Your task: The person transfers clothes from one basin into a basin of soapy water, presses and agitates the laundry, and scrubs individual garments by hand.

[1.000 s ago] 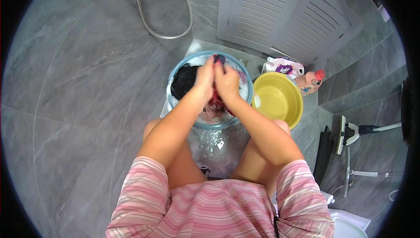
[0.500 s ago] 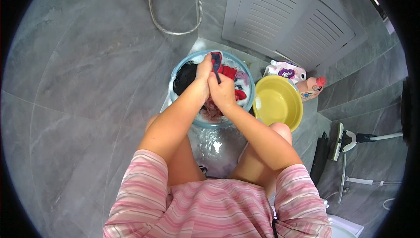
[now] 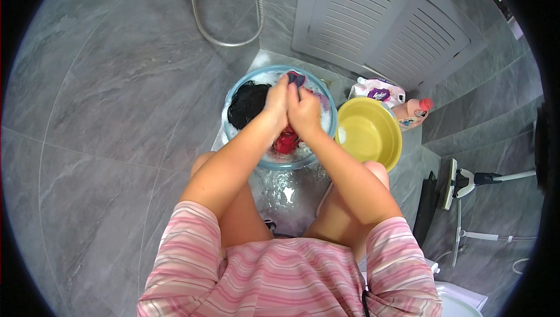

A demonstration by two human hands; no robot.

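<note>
Both of my hands are over a round blue basin [image 3: 284, 166] of sudsy water and wet laundry. My left hand [image 3: 278, 100] and my right hand [image 3: 305, 113] press together, closed on a navy and red cloth [image 3: 296, 78] that sticks out above the fingers. A red part of the laundry [image 3: 286, 141] shows below the hands. Beside my left hand lies a black garment [image 3: 248, 104] in the foam. Pinkish fabric [image 3: 322, 100] shows at the basin's right side, partly covered by my right hand.
Right of the blue basin stands a yellow basin [image 3: 370, 133]. Behind it are a white and purple package [image 3: 379, 90] and a pink bottle [image 3: 415, 113]. A louvered grey door [image 3: 361, 22] and a shower hose [image 3: 260, 13] are at the back. A mop [image 3: 452, 184] lies at right.
My hands have drawn together around the cloth, and less of it shows above them. The red fabric now hangs or lies lower, below my hands. More of the black garment is visible.
</note>
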